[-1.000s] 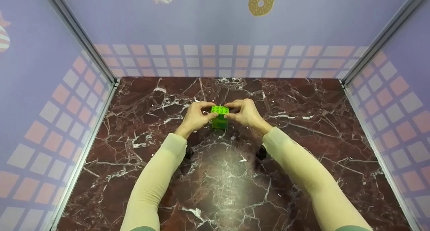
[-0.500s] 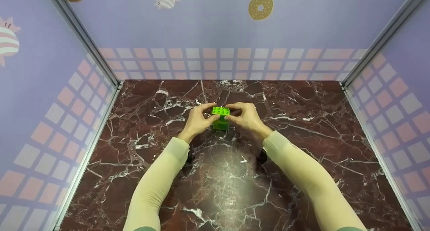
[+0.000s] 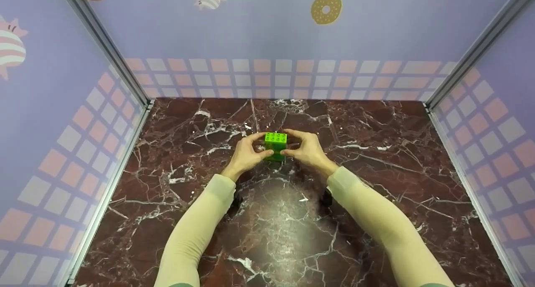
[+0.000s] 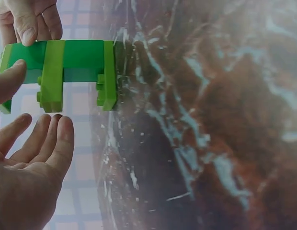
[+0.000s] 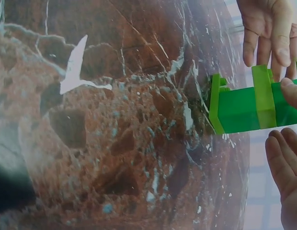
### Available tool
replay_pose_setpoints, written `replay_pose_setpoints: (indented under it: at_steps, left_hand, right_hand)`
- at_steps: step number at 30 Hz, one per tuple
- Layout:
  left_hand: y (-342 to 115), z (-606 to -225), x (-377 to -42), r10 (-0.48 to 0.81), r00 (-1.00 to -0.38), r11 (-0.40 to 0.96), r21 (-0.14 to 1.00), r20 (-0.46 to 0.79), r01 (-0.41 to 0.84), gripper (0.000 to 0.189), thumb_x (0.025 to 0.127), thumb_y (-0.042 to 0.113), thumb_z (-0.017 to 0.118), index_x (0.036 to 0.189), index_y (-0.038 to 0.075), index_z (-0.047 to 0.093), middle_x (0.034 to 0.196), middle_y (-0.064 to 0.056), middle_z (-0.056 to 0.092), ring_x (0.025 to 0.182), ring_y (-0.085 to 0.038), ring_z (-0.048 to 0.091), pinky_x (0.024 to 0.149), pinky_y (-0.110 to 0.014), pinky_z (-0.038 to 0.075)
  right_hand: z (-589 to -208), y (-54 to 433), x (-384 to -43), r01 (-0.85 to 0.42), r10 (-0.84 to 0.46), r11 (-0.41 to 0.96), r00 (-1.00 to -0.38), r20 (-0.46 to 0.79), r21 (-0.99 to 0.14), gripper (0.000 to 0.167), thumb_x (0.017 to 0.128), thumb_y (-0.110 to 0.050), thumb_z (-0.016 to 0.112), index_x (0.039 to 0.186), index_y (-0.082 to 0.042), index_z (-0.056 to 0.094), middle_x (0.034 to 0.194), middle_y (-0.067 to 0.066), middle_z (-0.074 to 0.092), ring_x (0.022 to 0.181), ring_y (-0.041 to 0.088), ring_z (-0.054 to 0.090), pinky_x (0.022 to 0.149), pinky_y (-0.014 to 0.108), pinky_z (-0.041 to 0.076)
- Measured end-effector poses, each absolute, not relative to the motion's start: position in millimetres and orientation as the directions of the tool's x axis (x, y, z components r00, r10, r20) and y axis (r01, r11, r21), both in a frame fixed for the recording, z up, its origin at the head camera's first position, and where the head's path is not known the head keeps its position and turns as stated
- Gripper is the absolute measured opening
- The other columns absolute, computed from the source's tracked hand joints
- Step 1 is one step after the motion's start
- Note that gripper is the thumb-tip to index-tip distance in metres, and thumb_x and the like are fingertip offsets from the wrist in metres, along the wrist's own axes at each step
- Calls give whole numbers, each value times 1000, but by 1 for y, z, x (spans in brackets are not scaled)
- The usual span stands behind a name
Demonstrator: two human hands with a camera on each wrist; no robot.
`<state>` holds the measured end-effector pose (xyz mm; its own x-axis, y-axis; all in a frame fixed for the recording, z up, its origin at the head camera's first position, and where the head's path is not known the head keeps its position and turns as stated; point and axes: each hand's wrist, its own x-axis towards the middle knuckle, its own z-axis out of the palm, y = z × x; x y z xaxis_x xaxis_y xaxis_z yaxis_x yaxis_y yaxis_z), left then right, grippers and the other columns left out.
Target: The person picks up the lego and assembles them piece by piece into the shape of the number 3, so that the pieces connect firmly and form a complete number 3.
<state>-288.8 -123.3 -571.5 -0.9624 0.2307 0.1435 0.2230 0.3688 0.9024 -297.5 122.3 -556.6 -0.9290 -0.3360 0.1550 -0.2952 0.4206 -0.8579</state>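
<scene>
A short tower of toy building blocks (image 3: 276, 137) stands upright on the table between my hands. Its layers alternate light and dark green, and its top is studded. My left hand (image 3: 246, 154) is at the tower's left side, my right hand (image 3: 308, 151) at its right. In the left wrist view, the left thumb (image 4: 13, 79) overlaps a dark green block (image 4: 84, 53), while the fingers lie straight just beside the tower. Similarly in the right wrist view, the right thumb (image 5: 293, 93) lies over a dark green layer (image 5: 238, 110), with the fingers extended alongside. Whether the fingertips touch is unclear.
The tower rests on a dark red marbled table (image 3: 284, 228). Lilac panels with pink and white squares rise at the back (image 3: 267, 32), left (image 3: 42, 124) and right (image 3: 501, 124). Metal posts and rails line their edges.
Both hands have slid lower along the tower, the thumbs going from the top block to below it, so more of its near face shows. The head view has shifted slightly.
</scene>
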Motion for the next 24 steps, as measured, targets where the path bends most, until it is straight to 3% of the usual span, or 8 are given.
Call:
replay_pose_setpoints:
  at_steps: [8,16,24]
  left_hand:
    - [-123,-579,-287,238,-970,365,920,57,144,59,97,3,85,153,2,66,142,-24,76,125,-41,79,105,-42,67]
    - [-119,-578,-287,201,-977,456,876,70,157,49,97,7,84,145,5,74,136,-21,80,123,-37,79,109,-48,64]
    - [-118,-578,-287,192,-978,460,872,87,168,44,98,4,81,141,4,76,133,-22,81,123,-37,80,108,-47,65]
  right_hand:
    - [-563,119,-297,-240,-312,437,-944,104,-867,63,89,-3,93,147,4,70,137,26,79,120,44,82,102,49,68]
    - [-566,117,-296,-184,-273,464,-960,57,-867,54,90,-4,93,141,0,76,134,23,81,120,40,82,105,48,67]
    - [-567,116,-296,-176,-246,484,-968,60,-857,43,91,-7,92,133,-2,80,129,20,84,117,37,84,104,48,68]
